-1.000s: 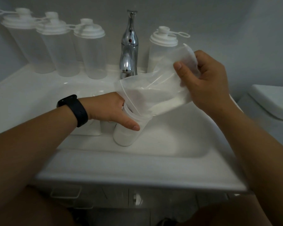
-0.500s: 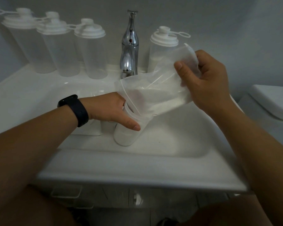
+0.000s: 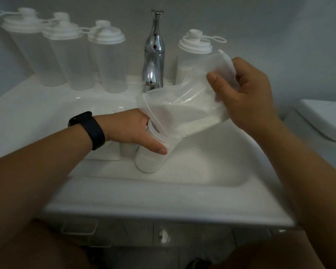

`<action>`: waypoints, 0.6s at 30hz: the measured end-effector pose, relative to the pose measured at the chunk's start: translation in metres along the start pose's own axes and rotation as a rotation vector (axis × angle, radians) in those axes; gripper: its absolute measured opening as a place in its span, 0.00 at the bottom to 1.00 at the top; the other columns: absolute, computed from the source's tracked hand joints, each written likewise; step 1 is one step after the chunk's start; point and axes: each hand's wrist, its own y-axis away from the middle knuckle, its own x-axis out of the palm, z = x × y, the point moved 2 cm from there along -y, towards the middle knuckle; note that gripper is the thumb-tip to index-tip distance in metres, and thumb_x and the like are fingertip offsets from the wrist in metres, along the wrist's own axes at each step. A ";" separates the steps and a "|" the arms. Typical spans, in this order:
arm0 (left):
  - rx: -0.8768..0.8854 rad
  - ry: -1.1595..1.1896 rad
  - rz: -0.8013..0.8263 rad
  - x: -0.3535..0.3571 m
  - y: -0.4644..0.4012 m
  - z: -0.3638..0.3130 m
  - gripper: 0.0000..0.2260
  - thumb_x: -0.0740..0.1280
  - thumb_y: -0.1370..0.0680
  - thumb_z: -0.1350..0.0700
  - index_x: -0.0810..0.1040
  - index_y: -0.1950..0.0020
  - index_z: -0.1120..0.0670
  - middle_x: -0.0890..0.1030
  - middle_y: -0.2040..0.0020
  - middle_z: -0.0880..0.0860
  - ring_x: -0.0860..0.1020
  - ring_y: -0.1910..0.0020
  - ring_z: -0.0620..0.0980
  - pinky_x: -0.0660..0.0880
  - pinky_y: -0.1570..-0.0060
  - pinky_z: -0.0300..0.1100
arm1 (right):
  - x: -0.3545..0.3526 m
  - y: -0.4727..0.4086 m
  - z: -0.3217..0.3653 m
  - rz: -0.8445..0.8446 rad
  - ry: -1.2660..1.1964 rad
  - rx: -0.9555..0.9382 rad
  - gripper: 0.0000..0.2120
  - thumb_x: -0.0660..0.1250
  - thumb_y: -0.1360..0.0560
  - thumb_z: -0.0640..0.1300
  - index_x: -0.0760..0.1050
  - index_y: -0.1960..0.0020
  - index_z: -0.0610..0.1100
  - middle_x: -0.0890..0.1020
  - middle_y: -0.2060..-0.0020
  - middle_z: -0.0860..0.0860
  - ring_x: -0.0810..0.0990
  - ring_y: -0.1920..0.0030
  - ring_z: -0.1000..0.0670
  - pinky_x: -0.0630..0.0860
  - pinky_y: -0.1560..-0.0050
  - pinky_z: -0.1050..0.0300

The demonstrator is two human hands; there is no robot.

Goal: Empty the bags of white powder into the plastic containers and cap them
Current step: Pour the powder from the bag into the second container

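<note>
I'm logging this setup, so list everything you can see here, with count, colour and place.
capped containers: five, translucent with white lids, four left of the tap, one right
open container: one, translucent, part full of white powder, in the basin
bag: one, clear, tilted into the open container
tap: one, chrome, behind the basin
sink: one, white
toilet: one, white, right edge
watch: one, black, left wrist
left hand: grip on open container
right hand: grip on bag

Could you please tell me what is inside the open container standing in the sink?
White powder fills the lower part of the container; the bag mouth dips into its rim. The left hand hides part of the wall.
</note>
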 end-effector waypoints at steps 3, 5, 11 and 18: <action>0.019 0.019 0.004 0.000 0.000 -0.002 0.25 0.81 0.31 0.54 0.73 0.43 0.36 0.77 0.53 0.19 0.75 0.48 0.22 0.67 0.51 0.18 | 0.001 0.000 -0.001 0.013 0.022 0.011 0.16 0.70 0.19 0.49 0.77 0.52 0.34 0.79 0.65 0.49 0.78 0.67 0.62 0.70 0.65 0.71; 0.023 0.015 0.003 0.000 0.000 -0.002 0.24 0.81 0.32 0.53 0.74 0.44 0.36 0.77 0.52 0.20 0.76 0.48 0.23 0.68 0.51 0.18 | 0.000 0.000 -0.002 -0.002 0.009 0.008 0.16 0.70 0.19 0.49 0.78 0.51 0.35 0.79 0.65 0.50 0.78 0.66 0.61 0.71 0.64 0.70; 0.031 0.023 -0.010 0.000 0.001 -0.004 0.27 0.80 0.36 0.46 0.74 0.41 0.35 0.79 0.45 0.25 0.77 0.43 0.27 0.69 0.47 0.20 | 0.000 0.000 -0.001 0.006 0.004 0.006 0.16 0.70 0.19 0.49 0.78 0.52 0.34 0.79 0.65 0.49 0.77 0.66 0.61 0.71 0.64 0.69; 0.023 0.022 -0.008 0.000 0.001 -0.004 0.27 0.80 0.37 0.44 0.74 0.41 0.34 0.79 0.46 0.25 0.77 0.43 0.27 0.70 0.46 0.21 | 0.000 0.001 -0.002 0.000 -0.008 0.001 0.15 0.70 0.19 0.48 0.77 0.52 0.34 0.79 0.65 0.49 0.77 0.67 0.62 0.70 0.64 0.71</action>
